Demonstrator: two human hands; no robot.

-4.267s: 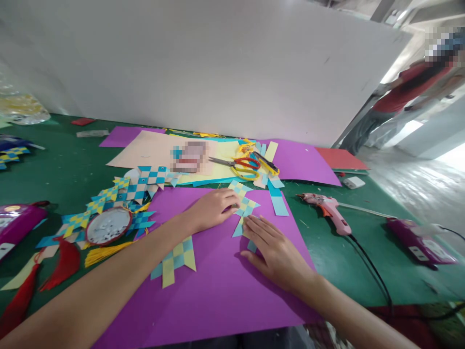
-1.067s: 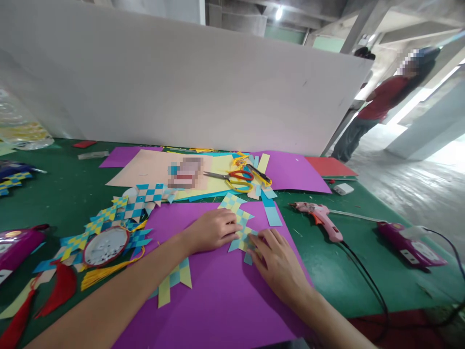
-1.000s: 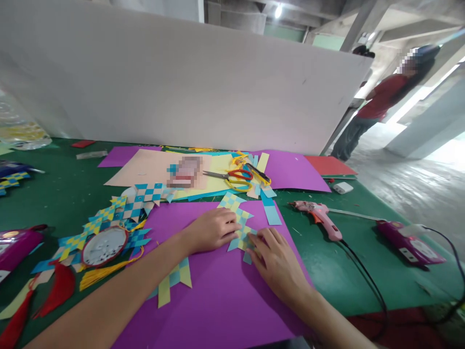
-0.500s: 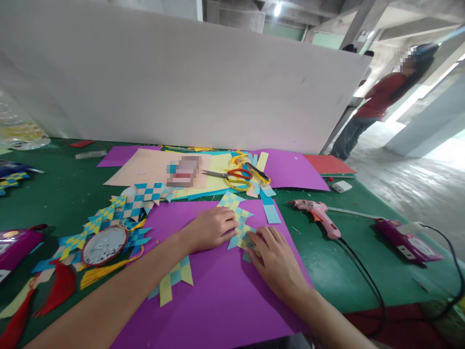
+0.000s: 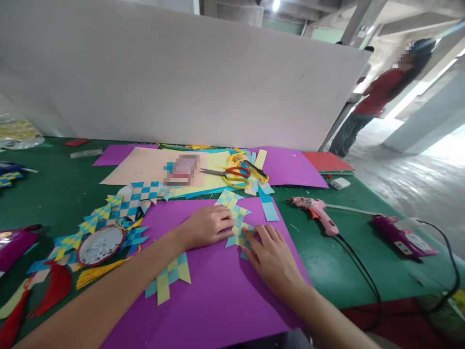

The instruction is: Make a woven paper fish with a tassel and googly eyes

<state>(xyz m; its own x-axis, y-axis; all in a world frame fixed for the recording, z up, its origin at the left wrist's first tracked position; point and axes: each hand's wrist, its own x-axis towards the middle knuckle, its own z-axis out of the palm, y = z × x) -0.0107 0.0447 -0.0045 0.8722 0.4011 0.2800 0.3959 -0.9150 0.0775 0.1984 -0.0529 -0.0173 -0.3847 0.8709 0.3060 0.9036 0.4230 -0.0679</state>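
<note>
A woven paper fish (image 5: 238,215) in pale yellow and light blue checks lies on a purple paper sheet (image 5: 218,305). My left hand (image 5: 210,225) is closed at its left edge, fingers curled and fingertips on the weave. From the lower right, my right hand (image 5: 267,249) grips the other end, thumb and fingers bent over it; that end is partly covered. Under my left forearm another woven paper piece (image 5: 174,274) in the same colours shows its pointed strips.
Scissors (image 5: 232,173) and a cutter (image 5: 257,172) lie on coloured sheets ahead. At right are a pink glue gun (image 5: 316,211), its cable and a purple power strip (image 5: 403,237). Left hold finished woven fish (image 5: 140,198), a dish of small eyes (image 5: 101,245) and red tassels (image 5: 56,286). A person (image 5: 385,92) stands beyond.
The whole view has shifted slightly, so things sit a little further left and up. Both hands stay on the woven paper fish with almost no movement.
</note>
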